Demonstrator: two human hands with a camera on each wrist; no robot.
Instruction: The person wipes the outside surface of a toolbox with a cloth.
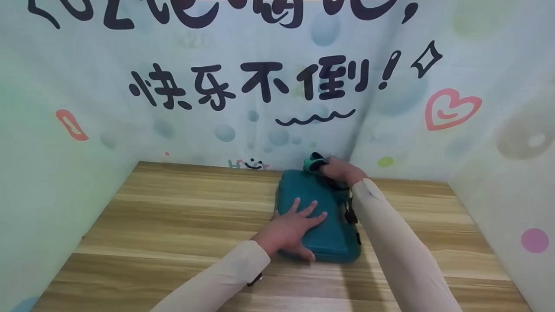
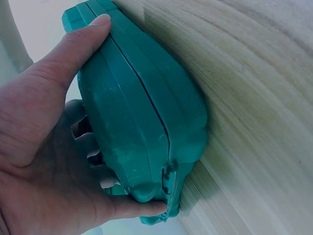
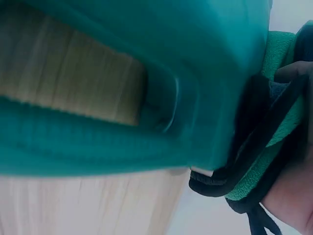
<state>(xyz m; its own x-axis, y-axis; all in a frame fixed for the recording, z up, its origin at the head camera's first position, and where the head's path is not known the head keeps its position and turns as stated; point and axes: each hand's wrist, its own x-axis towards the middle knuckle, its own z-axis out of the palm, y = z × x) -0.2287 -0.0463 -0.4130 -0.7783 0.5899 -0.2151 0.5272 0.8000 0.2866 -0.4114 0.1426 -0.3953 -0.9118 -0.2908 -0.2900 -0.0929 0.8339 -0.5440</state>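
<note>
A teal hard case [image 1: 334, 234] lies flat on the wooden table [image 1: 173, 225]. My left hand [image 1: 290, 227] rests on its lid with the fingers spread and straight and the thumb at the near edge. In the left wrist view that left hand [image 2: 39, 147] lies against the case [image 2: 142, 122] along its seam. At the case's far corner, my right hand [image 1: 340, 170] grips a green and black fabric strap [image 1: 313, 162]. The right wrist view shows this strap [image 3: 274, 147] bunched in my right hand [image 3: 293, 196], beside the case [image 3: 146, 49] and its handle opening.
Printed backdrop walls [image 1: 260, 86] with black lettering, bubbles and a pink heart close the table in at the back and on both sides. Bare wood [image 1: 143, 203] stretches to the left of the case and in front of it.
</note>
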